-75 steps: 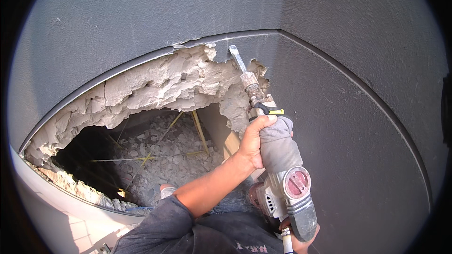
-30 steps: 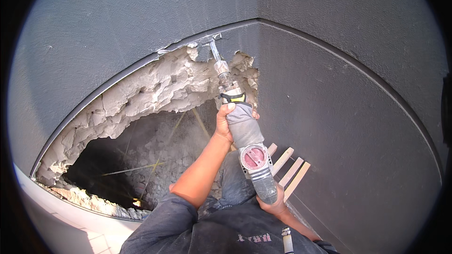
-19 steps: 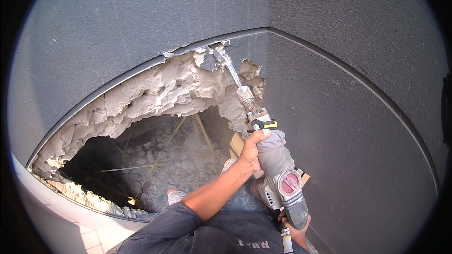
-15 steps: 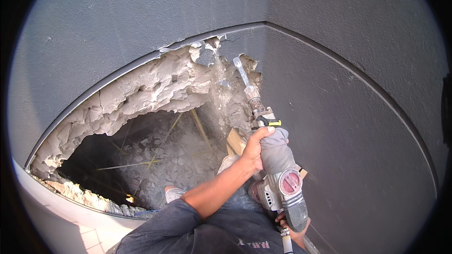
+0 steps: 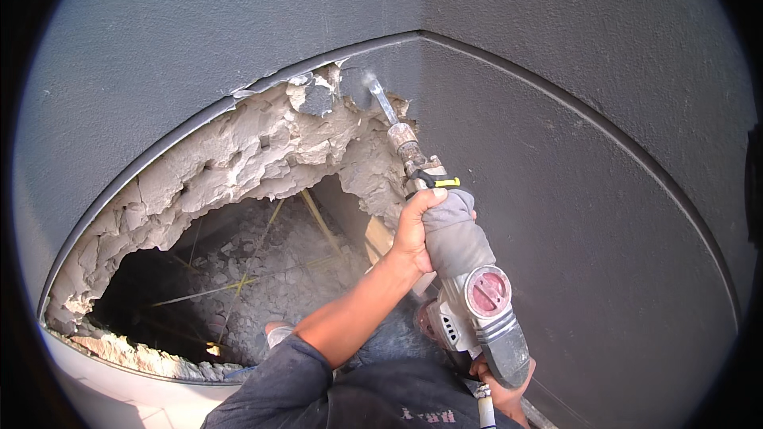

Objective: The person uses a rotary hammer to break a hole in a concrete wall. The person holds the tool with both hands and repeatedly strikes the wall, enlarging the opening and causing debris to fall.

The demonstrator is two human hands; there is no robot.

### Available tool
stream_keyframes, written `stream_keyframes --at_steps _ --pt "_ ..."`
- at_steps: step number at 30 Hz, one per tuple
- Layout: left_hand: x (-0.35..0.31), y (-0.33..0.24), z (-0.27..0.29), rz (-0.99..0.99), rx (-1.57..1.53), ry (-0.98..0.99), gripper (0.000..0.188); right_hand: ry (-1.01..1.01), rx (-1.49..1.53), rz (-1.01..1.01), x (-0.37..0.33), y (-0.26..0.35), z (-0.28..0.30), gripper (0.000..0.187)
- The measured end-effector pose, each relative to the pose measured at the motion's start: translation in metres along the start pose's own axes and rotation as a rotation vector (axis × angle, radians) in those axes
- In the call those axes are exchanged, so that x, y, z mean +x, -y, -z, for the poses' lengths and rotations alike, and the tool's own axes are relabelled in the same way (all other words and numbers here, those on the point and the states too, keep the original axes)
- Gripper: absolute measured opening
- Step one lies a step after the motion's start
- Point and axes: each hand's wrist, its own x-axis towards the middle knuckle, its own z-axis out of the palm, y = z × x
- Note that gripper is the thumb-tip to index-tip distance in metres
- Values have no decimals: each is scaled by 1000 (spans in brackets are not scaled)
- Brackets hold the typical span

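Observation:
I hold a grey rotary hammer drill (image 5: 469, 278) raised against a grey wall. My left hand (image 5: 415, 226) wraps around its front barrel. My right hand (image 5: 502, 381) grips the rear handle, mostly hidden under the tool body. The chisel bit (image 5: 383, 103) touches the top of a large broken hole (image 5: 262, 191) in the wall, where rough pale masonry is exposed. A loose grey chunk (image 5: 318, 97) hangs at the hole's upper edge, just left of the bit.
Rubble (image 5: 270, 270) and thin sticks lie on the floor seen through the hole. A shoe (image 5: 278, 334) shows near the hole's lower edge. Wooden slats (image 5: 380, 240) lean behind my left forearm. A curved white ledge (image 5: 95, 381) runs along the lower left.
The bit has moved up from the hole's right edge to its top corner. A puff of dust shows at the tip, and both hands keep their grip.

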Motion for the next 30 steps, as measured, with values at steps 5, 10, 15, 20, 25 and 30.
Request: stream_keyframes --at_steps 5,10,15,20,25,30 --pt "25 -30 4 14 -46 10 54 13 24 33 22 -4 -13 7" --pt "41 -50 11 8 -47 17 48 20 -62 62 45 -2 -35 4" --pt "33 -50 55 3 -19 -31 44 -34 -44 -14 46 -41 -60 6" --pt "42 -65 81 -8 23 8 45 25 -68 25 42 -60 -79 4" --pt "53 -84 53 -47 43 -20 46 6 -22 42 72 -40 -80 6" --pt "66 -88 47 6 27 49 48 50 -15 90 85 -41 -69 3"
